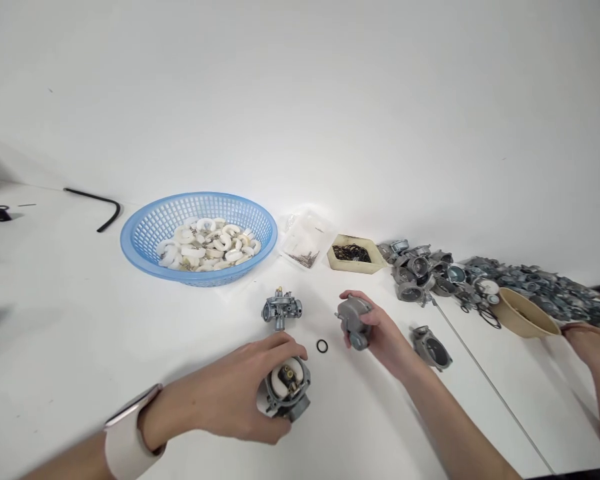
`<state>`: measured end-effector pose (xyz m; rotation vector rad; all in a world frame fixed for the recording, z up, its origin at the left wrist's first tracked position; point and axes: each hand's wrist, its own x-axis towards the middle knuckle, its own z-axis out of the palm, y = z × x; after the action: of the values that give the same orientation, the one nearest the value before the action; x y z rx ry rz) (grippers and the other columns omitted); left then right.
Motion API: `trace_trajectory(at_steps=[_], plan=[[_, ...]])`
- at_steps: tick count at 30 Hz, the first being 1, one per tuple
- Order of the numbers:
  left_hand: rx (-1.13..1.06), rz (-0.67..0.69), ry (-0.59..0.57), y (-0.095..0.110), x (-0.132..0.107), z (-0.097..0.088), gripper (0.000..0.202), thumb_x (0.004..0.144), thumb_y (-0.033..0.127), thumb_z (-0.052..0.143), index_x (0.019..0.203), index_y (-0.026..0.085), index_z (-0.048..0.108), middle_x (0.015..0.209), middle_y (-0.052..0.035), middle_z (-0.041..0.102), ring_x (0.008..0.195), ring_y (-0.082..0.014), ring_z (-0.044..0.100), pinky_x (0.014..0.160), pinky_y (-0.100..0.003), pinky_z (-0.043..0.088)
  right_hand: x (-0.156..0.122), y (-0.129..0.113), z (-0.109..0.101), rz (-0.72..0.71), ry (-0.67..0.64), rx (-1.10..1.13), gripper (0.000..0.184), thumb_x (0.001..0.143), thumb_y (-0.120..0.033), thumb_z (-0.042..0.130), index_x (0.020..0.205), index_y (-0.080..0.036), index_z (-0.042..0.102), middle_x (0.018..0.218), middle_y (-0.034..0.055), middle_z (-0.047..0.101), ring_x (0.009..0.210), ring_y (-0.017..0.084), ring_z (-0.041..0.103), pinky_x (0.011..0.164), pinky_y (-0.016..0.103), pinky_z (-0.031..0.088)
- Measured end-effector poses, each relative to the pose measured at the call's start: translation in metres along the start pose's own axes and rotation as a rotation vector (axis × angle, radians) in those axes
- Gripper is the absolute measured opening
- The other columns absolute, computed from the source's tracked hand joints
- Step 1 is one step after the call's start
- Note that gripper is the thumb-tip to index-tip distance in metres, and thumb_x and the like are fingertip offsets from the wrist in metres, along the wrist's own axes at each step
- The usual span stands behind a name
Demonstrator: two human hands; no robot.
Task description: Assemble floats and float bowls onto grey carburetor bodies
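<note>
Ahead, blue basket [200, 276], black ring [318, 346] between hands [245, 393], left gripping carburetor [289, 383], right [384, 337] gripping casing [354, 319]

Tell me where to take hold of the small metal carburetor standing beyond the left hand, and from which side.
Probably grip the carburetor by the stub on its right, coming from the right: that end juts out openly, whereas the left hand is close in front and the brass fitting on top looks slight.
</note>
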<state>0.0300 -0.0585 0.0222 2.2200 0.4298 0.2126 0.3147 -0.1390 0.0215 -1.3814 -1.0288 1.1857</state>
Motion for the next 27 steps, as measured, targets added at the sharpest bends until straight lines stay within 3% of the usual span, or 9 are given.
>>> trace_trajectory(at_steps=[2, 5, 11, 13, 16, 17, 21, 24, 27], plan=[[0.009, -0.024, 0.012, -0.001, 0.001, 0.005, 0.067, 0.069, 0.025, 0.08, 0.132, 0.033, 0.057, 0.127, -0.0018, 0.062, 0.11, -0.0259, 0.066, 0.098, -0.035, 0.053, -0.009, 0.002, 0.022, 0.042, -0.026, 0.263, 0.032, 0.078, -0.037, 0.058, 0.108, -0.027, 0.055, 0.098, 0.0032, 0.062, 0.071, 0.019, 0.061, 0.058, 0.033, 0.052], [0.002, -0.029, 0.045, -0.001, 0.004, 0.011, 0.062, 0.069, 0.035, 0.085, 0.127, 0.031, 0.061, 0.118, -0.0013, 0.064, 0.104, -0.0253, 0.066, 0.092, -0.034, 0.053, -0.016, 0.0, 0.052, 0.058, -0.009, 0.381, 0.017, 0.084, -0.039, 0.06, 0.094, -0.025, 0.055, 0.093, 0.0012, 0.059, 0.068, 0.015, 0.057, 0.059, 0.028, 0.05], [-0.162, 0.024, 0.133, 0.0, 0.008, 0.018, 0.046, 0.073, 0.017, 0.073, 0.117, 0.025, 0.059, 0.112, -0.0016, 0.064, 0.098, -0.0211, 0.062, 0.087, -0.031, 0.05, -0.009, -0.015, 0.086, 0.012, 0.054, 0.296, 0.016, 0.085, -0.035, 0.056, 0.092, -0.023, 0.065, 0.095, 0.0015, 0.058, 0.076, 0.016, 0.056, 0.062, 0.025, 0.045], [-0.237, 0.015, 0.151, 0.0, 0.008, 0.02, 0.039, 0.072, 0.017, 0.072, 0.109, 0.023, 0.06, 0.108, -0.0023, 0.064, 0.097, -0.0219, 0.06, 0.083, -0.031, 0.05, -0.008, -0.016, 0.091, -0.05, 0.051, 0.257, 0.016, 0.083, -0.032, 0.056, 0.087, -0.022, 0.067, 0.093, 0.0017, 0.057, 0.079, 0.016, 0.055, 0.065, 0.026, 0.044], [-0.401, 0.011, 0.21, 0.002, 0.01, 0.026, 0.016, 0.086, 0.026, 0.06, 0.101, 0.021, 0.063, 0.097, -0.0037, 0.063, 0.094, -0.0226, 0.059, 0.081, -0.032, 0.048, -0.01, -0.013, 0.096, -0.184, 0.038, 0.254, 0.017, 0.084, -0.032, 0.054, 0.084, -0.021, 0.068, 0.09, 0.0021, 0.057, 0.083, 0.019, 0.056, 0.077, 0.032, 0.047], [-0.46, -0.011, 0.25, 0.003, 0.011, 0.029, 0.015, 0.092, 0.029, 0.053, 0.098, 0.02, 0.063, 0.094, -0.0042, 0.063, 0.092, -0.0224, 0.058, 0.08, -0.033, 0.047, -0.012, -0.012, 0.097, -0.225, 0.044, 0.262, 0.018, 0.086, -0.033, 0.054, 0.085, -0.021, 0.068, 0.09, 0.0023, 0.057, 0.085, 0.02, 0.056, 0.084, 0.034, 0.047], [-0.619, -0.14, 0.395, 0.01, 0.017, 0.041, 0.043, 0.107, 0.041, 0.033, 0.081, 0.018, 0.059, 0.081, -0.0048, 0.061, 0.081, -0.0209, 0.055, 0.074, -0.033, 0.043, -0.017, -0.007, 0.101, -0.359, 0.066, 0.264, 0.027, 0.094, -0.037, 0.053, 0.082, -0.02, 0.07, 0.087, 0.0047, 0.059, 0.099, 0.025, 0.059, 0.102, 0.044, 0.042], [-0.636, -0.132, 0.425, 0.011, 0.02, 0.047, 0.047, 0.108, 0.046, 0.034, 0.074, 0.019, 0.052, 0.07, -0.001, 0.052, 0.071, -0.0172, 0.048, 0.067, -0.031, 0.039, -0.022, -0.005, 0.104, -0.408, 0.077, 0.286, 0.034, 0.095, -0.038, 0.048, 0.081, -0.019, 0.072, 0.081, 0.0054, 0.059, 0.084, 0.024, 0.061, 0.083, 0.041, 0.049], [-0.577, -0.078, 0.433, 0.011, 0.021, 0.047, 0.047, 0.109, 0.044, 0.034, 0.073, 0.019, 0.052, 0.07, 0.0, 0.051, 0.069, -0.0161, 0.047, 0.067, -0.031, 0.037, -0.025, -0.001, 0.107, -0.453, 0.114, 0.289, 0.035, 0.096, -0.036, 0.046, 0.082, -0.018, 0.073, 0.079, 0.0051, 0.057, 0.066, 0.02, 0.058, 0.06, 0.036, 0.044]])
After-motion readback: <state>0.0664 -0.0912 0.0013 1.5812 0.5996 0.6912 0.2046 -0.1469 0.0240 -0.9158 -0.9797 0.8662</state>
